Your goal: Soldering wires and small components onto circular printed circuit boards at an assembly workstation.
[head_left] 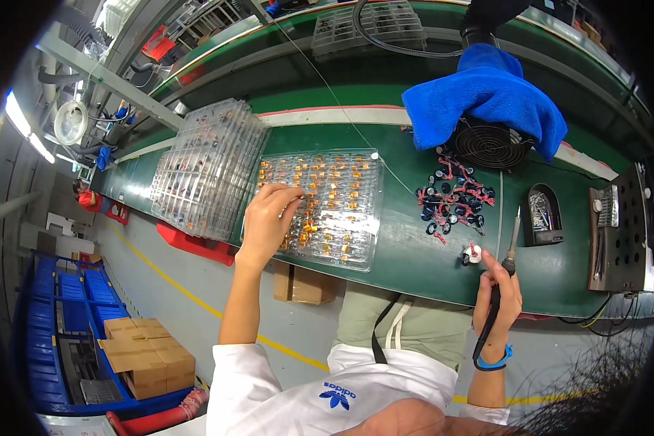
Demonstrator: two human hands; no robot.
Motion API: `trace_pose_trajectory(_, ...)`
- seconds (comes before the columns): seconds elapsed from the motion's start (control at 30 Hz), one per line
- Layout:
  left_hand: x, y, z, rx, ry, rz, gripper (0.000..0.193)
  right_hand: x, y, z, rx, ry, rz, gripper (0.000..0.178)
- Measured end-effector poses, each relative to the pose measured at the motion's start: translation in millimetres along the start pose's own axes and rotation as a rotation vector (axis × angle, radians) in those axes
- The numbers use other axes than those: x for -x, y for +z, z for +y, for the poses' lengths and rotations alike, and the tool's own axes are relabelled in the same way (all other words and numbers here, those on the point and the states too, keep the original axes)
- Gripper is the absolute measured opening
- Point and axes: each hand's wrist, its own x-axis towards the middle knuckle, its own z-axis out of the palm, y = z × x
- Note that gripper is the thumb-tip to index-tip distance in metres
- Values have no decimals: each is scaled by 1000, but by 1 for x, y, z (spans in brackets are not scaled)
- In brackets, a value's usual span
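My left hand reaches over a clear plastic tray, its fingers drawn together at the tray's left part. What lies between the fingertips, if anything, is too small to make out. Rows of small orange parts fill the tray's pockets. In my right hand is a soldering iron, its tip pointing up and away from me and its black cord hanging beside my wrist. Close to those fingertips, a small white round piece with red and black parts sits on the green bench.
A pile of small black round parts with red wires lies beyond my right hand. A fan under a blue towel stands behind it. At right are a black iron stand and a metal box. Stacked clear trays stand left.
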Motion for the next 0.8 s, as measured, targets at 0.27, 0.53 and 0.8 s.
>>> trace_pose_trajectory(0.27, -13, 18, 46, 844, -199, 121, 15, 1, -7, -5, -32, -12, 16, 38)
trace_pose_trajectory(0.53, -42, 68, 154, 1221, -20, -253, 18, 24, -29, -15, -78, 79, 15, 44)
trace_pose_trajectory(0.8, -50, 101, 186, 1134, -6, -481, 15, 36, -40, -21, 14, 71, 80, 49)
